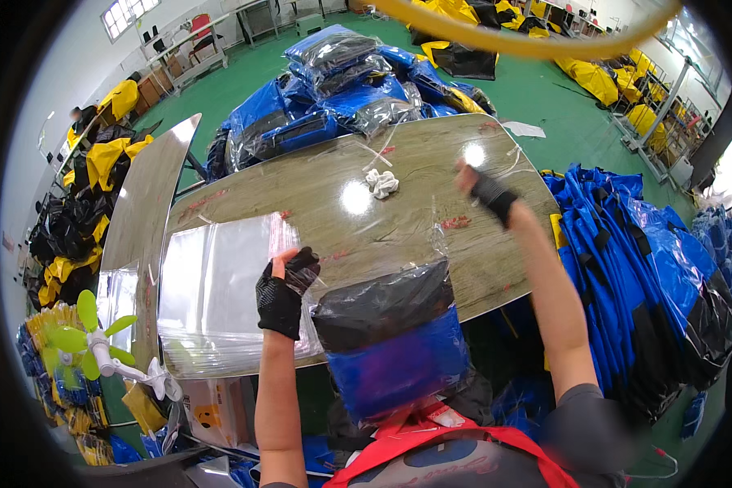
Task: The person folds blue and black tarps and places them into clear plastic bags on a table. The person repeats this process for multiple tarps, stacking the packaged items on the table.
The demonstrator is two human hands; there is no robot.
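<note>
Against my body at the table's near edge leans a clear plastic bag point(389, 337) with a folded black-and-blue sheet-like item inside. My left hand point(289, 285), in a black fingerless glove, is closed at the bag's upper left corner, thumb up, gripping its film. Farther right, my right hand point(490, 193), gloved the same way, is raised over the table, away from the bag. Its fingers are drawn together; what they hold, if anything, is too small to make out. A stack of flat clear bags point(220, 285) lies left of my left hand.
The wood-patterned table point(301, 187) bears a crumpled white bundle point(382, 184) and red tape scraps. Filled blue-and-black packages point(333, 89) are heaped beyond it. Folded blue-and-black pieces point(618, 260) stand at the right. A green-bladed fan point(98, 342) is at the left.
</note>
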